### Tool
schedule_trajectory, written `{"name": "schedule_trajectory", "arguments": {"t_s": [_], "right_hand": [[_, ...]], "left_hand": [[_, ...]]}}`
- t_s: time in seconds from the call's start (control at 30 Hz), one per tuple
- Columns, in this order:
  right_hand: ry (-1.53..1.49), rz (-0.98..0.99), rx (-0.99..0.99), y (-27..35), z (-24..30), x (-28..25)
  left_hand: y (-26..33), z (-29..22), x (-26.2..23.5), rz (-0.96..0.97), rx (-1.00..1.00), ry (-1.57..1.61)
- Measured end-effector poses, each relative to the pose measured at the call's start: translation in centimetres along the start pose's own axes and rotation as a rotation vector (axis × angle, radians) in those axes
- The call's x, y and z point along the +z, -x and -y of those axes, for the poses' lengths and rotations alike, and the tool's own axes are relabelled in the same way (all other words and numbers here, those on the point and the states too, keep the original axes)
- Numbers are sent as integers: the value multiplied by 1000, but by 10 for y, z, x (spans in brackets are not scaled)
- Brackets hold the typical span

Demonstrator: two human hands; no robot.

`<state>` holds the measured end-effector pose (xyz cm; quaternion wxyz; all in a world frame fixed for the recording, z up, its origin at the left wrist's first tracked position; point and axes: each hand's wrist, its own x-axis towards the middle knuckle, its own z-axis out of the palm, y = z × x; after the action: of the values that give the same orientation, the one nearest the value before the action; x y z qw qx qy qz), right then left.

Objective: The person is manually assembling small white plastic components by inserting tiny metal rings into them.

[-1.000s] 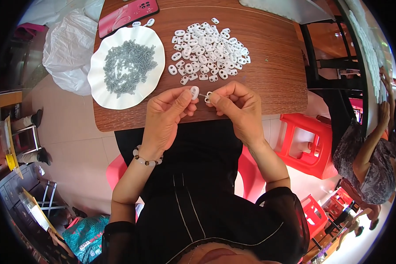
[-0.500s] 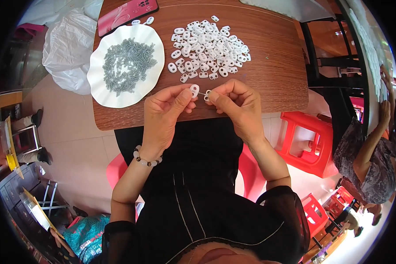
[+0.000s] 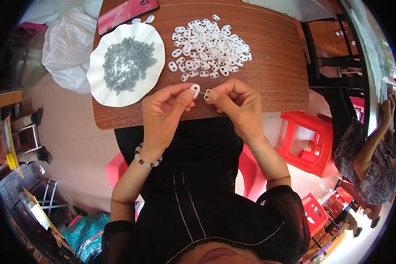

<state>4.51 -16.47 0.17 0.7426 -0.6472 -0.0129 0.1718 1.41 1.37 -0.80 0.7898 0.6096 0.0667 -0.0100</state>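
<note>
Just over the table's near edge, my left hand (image 3: 163, 112) pinches a white plastic cord-lock piece (image 3: 195, 89) with two holes between thumb and fingers. Facing it, my right hand (image 3: 240, 105) pinches a smaller white cord-lock piece (image 3: 207, 94), partly hidden by the thumb. A thin metal spring (image 3: 201, 93) bridges the narrow gap between the two pieces. Beyond my hands lies a heap of white cord-lock parts (image 3: 209, 46). To the left, a wavy-rimmed white plate (image 3: 97, 83) holds many small grey springs (image 3: 128, 66).
A pink phone (image 3: 125, 15) lies at the table's far left, with two loose white pieces (image 3: 150, 19) beside it. A white plastic bag (image 3: 68, 48) hangs left of the wooden table (image 3: 277, 70). A red stool (image 3: 308, 143) stands at right; another person's arm (image 3: 369, 149) is farther right.
My hands and the pieces hold almost the same position, with my left wrist shifted very slightly. At the far right, the other person's hands have moved a little.
</note>
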Motion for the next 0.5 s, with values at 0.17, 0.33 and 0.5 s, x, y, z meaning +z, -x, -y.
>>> {"name": "schedule_trajectory", "arguments": {"t_s": [0.17,0.33,0.5], "right_hand": [[0,5,-13,0,-1,0],[-3,-3,-17,0,0,1],[7,-4,-16,0,0,1]], "left_hand": [[0,-1,0,-11,-9,-4],[0,0,-1,-19,-27,24],[0,1,-1,-22,-81,91]]}}
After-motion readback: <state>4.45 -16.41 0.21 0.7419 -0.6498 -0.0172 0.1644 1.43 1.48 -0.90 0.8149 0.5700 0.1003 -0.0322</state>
